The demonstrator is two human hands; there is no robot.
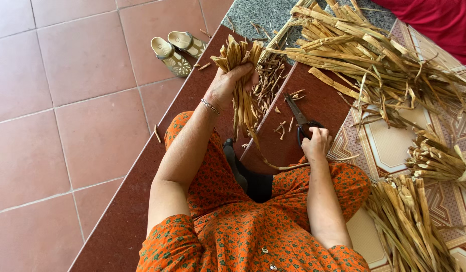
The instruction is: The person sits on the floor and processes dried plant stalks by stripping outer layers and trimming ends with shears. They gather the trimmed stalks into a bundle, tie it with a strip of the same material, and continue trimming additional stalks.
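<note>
Bright, even daylight fills the head view, leaving only soft, faint shadows beside the sandals (pixel 178 49) and under the dried leaves (pixel 374 55), a mild sheen on the floor tiles (pixel 66 126), and sharp focus with slight bending at the edges.

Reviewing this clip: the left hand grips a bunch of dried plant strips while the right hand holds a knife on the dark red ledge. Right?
Not quite. The head view shows the right hand holding black-handled scissors, not a knife. The rest stands: the left hand grips a bunch of dried plant strips over the dark red ledge.
</note>
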